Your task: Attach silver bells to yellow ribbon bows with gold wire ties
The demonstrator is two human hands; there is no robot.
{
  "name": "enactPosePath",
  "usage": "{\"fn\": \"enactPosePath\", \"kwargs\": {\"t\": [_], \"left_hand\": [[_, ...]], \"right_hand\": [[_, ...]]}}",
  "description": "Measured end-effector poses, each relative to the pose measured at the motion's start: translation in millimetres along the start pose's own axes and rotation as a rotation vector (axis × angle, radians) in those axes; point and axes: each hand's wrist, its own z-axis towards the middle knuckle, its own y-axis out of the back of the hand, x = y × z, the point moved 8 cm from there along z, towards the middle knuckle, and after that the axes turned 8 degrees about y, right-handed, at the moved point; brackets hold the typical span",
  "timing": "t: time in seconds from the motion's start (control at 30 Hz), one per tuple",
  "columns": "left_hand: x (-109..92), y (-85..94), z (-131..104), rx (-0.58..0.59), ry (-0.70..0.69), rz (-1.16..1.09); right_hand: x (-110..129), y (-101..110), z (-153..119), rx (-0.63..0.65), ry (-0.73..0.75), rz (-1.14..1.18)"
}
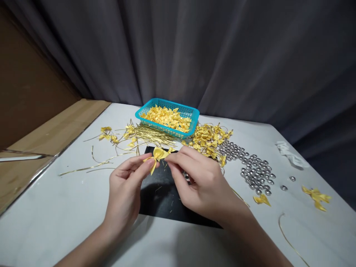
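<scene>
A yellow ribbon bow (159, 153) is held up between both hands, above a black mat (164, 196). My left hand (128, 181) pinches the bow's left side and tail between thumb and fingers. Opposite it, my right hand (196, 174) has its thumb and index finger pressed together at the bow's right end. Whether a wire or bead is also in that pinch is hidden. Just behind the hands lies a bundle of gold wires (152, 135).
A blue basket (194, 124) of yellow bows stands at the back. Right of it are a pile of bows (207, 137) and many silver beads (256, 172). A crumpled white piece (290, 154) lies at the right. Loose wires (83, 170) are spread at left.
</scene>
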Motion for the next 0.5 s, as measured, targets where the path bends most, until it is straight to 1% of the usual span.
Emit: {"fn": "enactPosePath", "kwargs": {"t": [0.13,0.27,0.5], "left_hand": [[-2.2,-1.3,-0.4,0.007,-0.01,0.001],[0.4,-2.1,-0.3,0.008,0.015,0.003],[0.1,-1.1,0.7,-0.002,-0.03,0.008]], "right_hand": [[1.8,1.9,0.2,-0.017,0.023,0.004],[2.6,0.6,0.5,-0.009,0.034,0.001],[1.6,1.1,-0.2,-0.012,0.026,-0.001]]}}
